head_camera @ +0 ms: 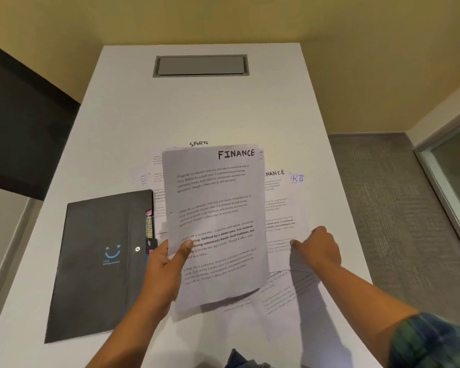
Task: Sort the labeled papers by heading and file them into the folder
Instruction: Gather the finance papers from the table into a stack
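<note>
Papers [215,208] headed FINANCE stand upright in my left hand [165,272], a thin stack lifted clear of the table [197,107]. I pinch it near its lower left edge, thumb [187,245] on the front and the other fingers behind.

My right hand [320,248] is down at 3 o'clock of the stack, knuckles up, fingers curled over the loose sheets there. One fingertip [293,243] meets a sheet's edge, but I cannot tell whether it pinches that sheet or only touches it.

Sorting, as I judge it, is partly done. One heading is being gathered in my left hand, and another FINANCE sheet [275,187] lies flat at 3 o'clock, not yet joined to it. Just past that one, further toward 3 o'clock, is a sheet whose heading ends in RTS [298,178] (probably SPORTS, though the first letters are covered). A SPORTS sheet [198,143] peeks out at 12 o'clock, and more sheets [144,179] show at 10 o'clock with their headings hidden.

Filing has not begun, as far as I can see. At 9 o'clock the black folder [98,261] lies flat and closed on the table, coloured tabs [148,227] showing at its right edge, and I cannot see whether anything is inside. What remains is to finish the FINANCE pile, gather the SPORTS sheets, then open the folder and slot each pile in.
</note>
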